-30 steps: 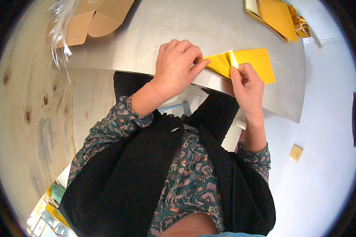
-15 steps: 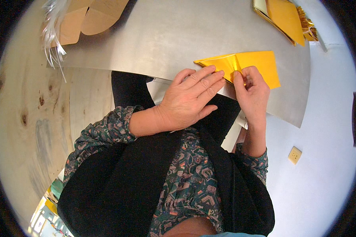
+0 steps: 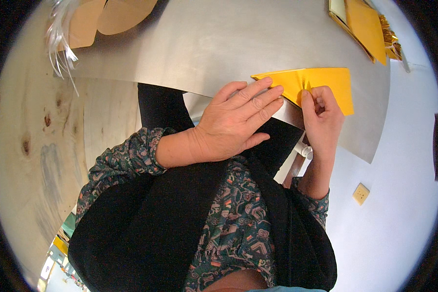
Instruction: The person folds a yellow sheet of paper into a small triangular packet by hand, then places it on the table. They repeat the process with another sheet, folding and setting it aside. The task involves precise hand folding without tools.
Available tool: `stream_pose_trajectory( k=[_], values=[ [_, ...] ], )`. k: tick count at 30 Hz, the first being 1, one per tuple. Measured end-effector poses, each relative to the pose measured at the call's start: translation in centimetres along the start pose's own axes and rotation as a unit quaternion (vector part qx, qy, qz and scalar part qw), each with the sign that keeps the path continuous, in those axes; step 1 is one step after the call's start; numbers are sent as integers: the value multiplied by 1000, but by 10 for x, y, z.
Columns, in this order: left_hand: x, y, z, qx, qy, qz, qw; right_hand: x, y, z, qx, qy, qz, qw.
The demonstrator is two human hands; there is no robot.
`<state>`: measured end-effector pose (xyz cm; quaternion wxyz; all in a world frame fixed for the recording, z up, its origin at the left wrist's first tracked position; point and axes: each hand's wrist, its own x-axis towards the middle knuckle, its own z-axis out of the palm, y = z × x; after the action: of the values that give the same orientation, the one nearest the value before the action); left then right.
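Note:
A yellow, shiny folded paper sheet (image 3: 333, 80) lies along the near right edge of the metal tabletop (image 3: 214, 44). My left hand (image 3: 236, 117) stretches its fingers flat, with the tips resting on the pointed left end of the paper. At the paper's near edge, about midway along, my right hand (image 3: 322, 117) pinches it between thumb and curled fingers. A small crease runs up from that pinch. The paper's lower left edge is partly hidden beneath my left fingers.
At the far right lies a stack of yellow folded sheets (image 3: 365, 29), beside a gold fringed bundle (image 3: 392, 41). Brown cardboard (image 3: 85, 24) and silver strands (image 3: 58, 44) occupy the far left corner. A pale socket (image 3: 361, 193) is on the white surface at right.
My right hand and the paper appear farther right and slightly nearer. The bright raised fold by my right thumb has become smaller. The view has shifted a little, and my left hand stays flat.

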<state>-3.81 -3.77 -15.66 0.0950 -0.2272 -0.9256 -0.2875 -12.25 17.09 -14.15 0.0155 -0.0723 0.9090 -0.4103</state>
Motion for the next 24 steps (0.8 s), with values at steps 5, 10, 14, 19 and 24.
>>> stream_pose_trajectory(
  k=[5, 10, 14, 19, 24],
  values=[
    [0, -1, 1, -4, -13, -3, 1000, 1, 0, 1, -12, 2, 11, 1000],
    [0, -3, 2, -9, -12, 0, 1000, 2, 0, 1, 2, -2, 15, 1000],
    [0, -3, 2, -11, -14, -2, 1000, 3, 0, 2, 5, 2, 8, 1000],
    [1, -2, 1, -4, -21, -6, 1000, 2, 0, 3, -5, 3, 6, 1000],
    [2, 0, 0, 9, -27, -10, 1000, 2, -1, 1, -18, 0, 4, 1000]
  ],
)
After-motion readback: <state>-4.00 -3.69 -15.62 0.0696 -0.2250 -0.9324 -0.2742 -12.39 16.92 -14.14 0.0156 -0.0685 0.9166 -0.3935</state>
